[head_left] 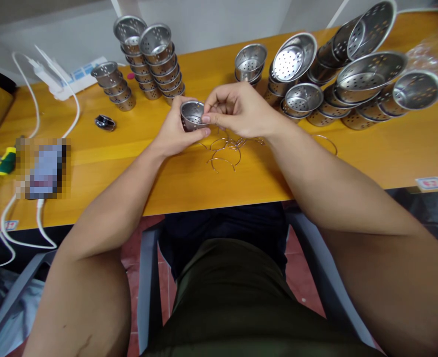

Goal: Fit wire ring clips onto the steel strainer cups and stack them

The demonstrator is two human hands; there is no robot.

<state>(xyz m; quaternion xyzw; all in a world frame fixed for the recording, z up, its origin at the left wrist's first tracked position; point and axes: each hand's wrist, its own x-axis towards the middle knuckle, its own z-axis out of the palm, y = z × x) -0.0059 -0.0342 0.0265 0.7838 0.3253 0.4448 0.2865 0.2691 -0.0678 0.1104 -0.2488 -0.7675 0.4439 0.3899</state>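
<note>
My left hand (176, 130) is closed around a small perforated metal cup (193, 115), its open mouth tilted up. The fingers of my right hand (234, 110) are pinched together at the cup's right rim; whatever they hold there, if anything, is too small to make out. Just below both hands, several thin wire rings (226, 151) lie loose on the yellow table (182, 183), some of them open arcs. One more wire ring (326, 144) rests under my right forearm.
Stacks of perforated metal cups (155, 59) stand at the back left, with more stacks (326, 74) at the back right. At the left are a power strip (74, 82), a phone (46, 171) on a white cable, a small black object (105, 123) and a green-yellow item (6, 161).
</note>
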